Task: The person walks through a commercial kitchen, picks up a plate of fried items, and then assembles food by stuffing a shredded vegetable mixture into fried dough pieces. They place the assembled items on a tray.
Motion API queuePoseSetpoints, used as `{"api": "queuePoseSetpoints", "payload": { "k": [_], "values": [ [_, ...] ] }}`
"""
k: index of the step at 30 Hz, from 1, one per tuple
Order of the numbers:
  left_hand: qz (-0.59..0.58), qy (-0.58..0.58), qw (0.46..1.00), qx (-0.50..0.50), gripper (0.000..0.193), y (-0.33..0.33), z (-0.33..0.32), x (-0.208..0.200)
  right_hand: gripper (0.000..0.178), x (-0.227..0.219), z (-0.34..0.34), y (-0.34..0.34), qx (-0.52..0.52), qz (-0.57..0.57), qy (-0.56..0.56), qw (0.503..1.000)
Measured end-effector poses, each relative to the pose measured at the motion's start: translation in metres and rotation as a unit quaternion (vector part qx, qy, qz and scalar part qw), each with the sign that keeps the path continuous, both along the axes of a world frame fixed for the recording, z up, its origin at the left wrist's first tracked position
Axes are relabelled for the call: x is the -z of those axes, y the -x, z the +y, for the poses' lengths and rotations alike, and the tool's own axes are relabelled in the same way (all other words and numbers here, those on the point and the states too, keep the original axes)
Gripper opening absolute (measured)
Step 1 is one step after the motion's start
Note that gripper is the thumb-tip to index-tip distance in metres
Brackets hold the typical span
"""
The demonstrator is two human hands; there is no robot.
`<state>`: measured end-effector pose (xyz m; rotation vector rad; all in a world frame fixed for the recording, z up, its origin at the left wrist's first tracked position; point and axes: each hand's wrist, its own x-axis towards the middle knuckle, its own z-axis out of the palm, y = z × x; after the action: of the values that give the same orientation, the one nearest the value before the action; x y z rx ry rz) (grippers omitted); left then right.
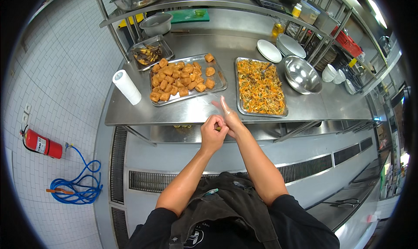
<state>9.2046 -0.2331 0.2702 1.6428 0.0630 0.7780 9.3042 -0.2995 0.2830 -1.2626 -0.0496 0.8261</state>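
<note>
My left hand (212,133) is closed in front of the table's near edge, its fingers curled against my right hand. A small greenish bit shows between its fingers, too small to name. My right hand (232,120) is beside it, thumb up and fingers stretched out, partly hidden. Its skin looks shiny, perhaps under a thin clear film. Beyond my hands on the steel table (174,111), a metal tray (222,81) holds many golden-brown fried tofu cubes (177,78). To its right, another tray (285,111) is filled with shredded orange and pale vegetables (261,88).
A white paper roll (127,87) stands at the table's left. Behind it, a tray holds dark yellow peels (148,54). White plates (269,51), a steel bowl (302,74) and small white bowls (329,73) sit right. A fire extinguisher (48,145) and blue hose (76,190) are left.
</note>
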Motion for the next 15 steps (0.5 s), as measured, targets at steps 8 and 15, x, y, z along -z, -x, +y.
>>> {"api": "queuePoseSetpoints", "payload": {
  "k": [8, 15],
  "values": [
    [0.018, 0.022, 1.000, 0.010, 0.017, -0.008, -0.005, 0.001, 0.098, 0.011, 0.003, -0.011, 0.058, 0.011, -0.026, 0.998],
    [0.024, 0.026, 0.999, -0.012, 0.015, -0.010, -0.010, 0.004, 0.102, 0.022, 0.007, -0.019, -0.009, -0.046, -0.047, 0.998]
  ]
}}
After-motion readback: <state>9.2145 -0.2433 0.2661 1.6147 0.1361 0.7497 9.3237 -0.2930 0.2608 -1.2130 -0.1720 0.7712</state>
